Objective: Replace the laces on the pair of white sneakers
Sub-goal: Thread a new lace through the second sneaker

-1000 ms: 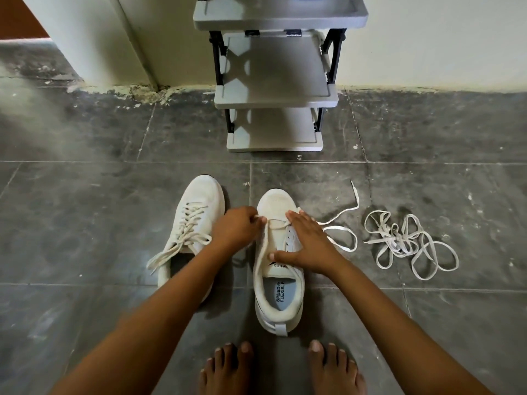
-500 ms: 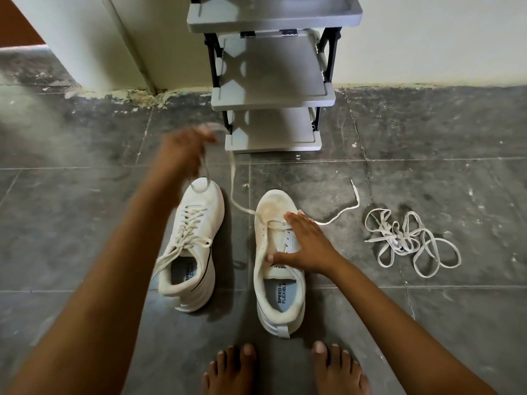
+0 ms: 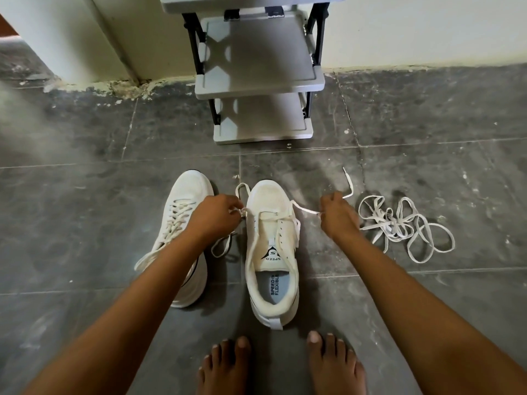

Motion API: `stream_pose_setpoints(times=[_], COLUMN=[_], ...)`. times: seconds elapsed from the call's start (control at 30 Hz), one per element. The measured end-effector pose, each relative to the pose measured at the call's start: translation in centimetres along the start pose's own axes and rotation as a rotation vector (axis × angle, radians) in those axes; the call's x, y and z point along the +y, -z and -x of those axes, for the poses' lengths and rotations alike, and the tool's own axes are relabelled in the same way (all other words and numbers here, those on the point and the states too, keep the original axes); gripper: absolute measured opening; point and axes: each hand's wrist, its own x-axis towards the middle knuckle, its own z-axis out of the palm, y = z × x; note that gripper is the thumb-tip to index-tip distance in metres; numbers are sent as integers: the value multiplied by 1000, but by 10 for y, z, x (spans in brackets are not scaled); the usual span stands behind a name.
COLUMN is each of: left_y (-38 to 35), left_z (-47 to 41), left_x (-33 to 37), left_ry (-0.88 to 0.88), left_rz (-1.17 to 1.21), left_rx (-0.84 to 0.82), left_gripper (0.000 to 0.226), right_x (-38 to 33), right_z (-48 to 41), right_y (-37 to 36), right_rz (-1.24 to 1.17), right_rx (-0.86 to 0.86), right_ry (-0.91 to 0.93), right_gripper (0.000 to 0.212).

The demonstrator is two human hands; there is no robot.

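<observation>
1. White lace (image 3: 305,209) run across the lowest eyelets of the middle sneaker (image 3: 271,246), toe pointing away, rest of the eyelets bare.
2. Pinched on one side by the left hand (image 3: 216,215), fingers curled tight on the end just beside the toe. Pinched on the other by the right hand (image 3: 336,215), fingertips closed on the strand, loose tail poking out past the knuckles.
3. Reads as the very start of lacing this shoe: first row in, ends drawn out to either side.
4. Next up, probably: matching the two lengths, then crossing each end to the next pair of eyelets. Calls for a fine grip on the tips and a steady shoe, neither hand pinning it down.
5. Other sneaker (image 3: 182,223) just beside it on the left, fully laced, ends trailing; likely yet to be done.
6. Tangled heap of laces (image 3: 399,226) lying just right of the right hand; old or new, cannot tell.
7. Dark grey tiled floor (image 3: 85,209), scuffed and speckled. Pale wall (image 3: 427,24) behind, flaking at the base, with a grey shelf rack (image 3: 256,67) against it. Bare feet (image 3: 225,366) at the bottom edge.
</observation>
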Motion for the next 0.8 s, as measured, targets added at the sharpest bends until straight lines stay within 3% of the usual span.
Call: stream_pose_setpoints(times=[0.07,0.17,0.27,0.33,0.5,0.67,0.8], left_y=[-3,1,3,2,3,4,-5], left_z=[2,-1,-3,-5,-9,-7,-6], left_x=[0,10,28,37,40,34,36], left_ry=[-8,-70,-245,-318,-333,-177,-256], left_rz=[66,248,232,200,166,530,416], left_rx=[44,138,2,-99,-144,-169,-239], left_gripper=[24,31,52,45,13,12,18], right_x=[-1,-8,-22,-28,-28,-35,-40], right_z=[0,4,19,27,33,31,29], right_y=[1,15,38,48,56,55,59], right_rz=[72,-337,-692,-774,-872,-983,-1010], right_rx=[56,121,117,149,128,83,76], right_ry=[30,161,375,432,397,347,341], right_gripper=[33,16,8,6,7,4,5])
